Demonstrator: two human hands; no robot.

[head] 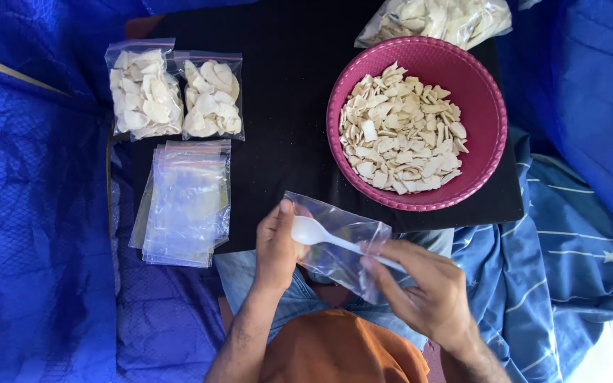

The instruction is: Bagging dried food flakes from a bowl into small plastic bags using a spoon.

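My left hand [276, 247] grips one edge of a small clear plastic bag [340, 245] held over my lap. My right hand [423, 291] pinches the bag's other edge and also holds a white plastic spoon [315, 232], whose bowl lies across the bag near my left thumb. The bag looks empty. Just beyond it a pink bowl [478, 99] full of pale, flat chips [401, 131] sits on a black board [285, 106].
Two filled, sealed bags of chips [173, 93] lie at the board's far left. A stack of empty clear bags [184, 202] lies below them. A larger bag of chips [438, 18] rests behind the bowl. Blue cloth surrounds everything.
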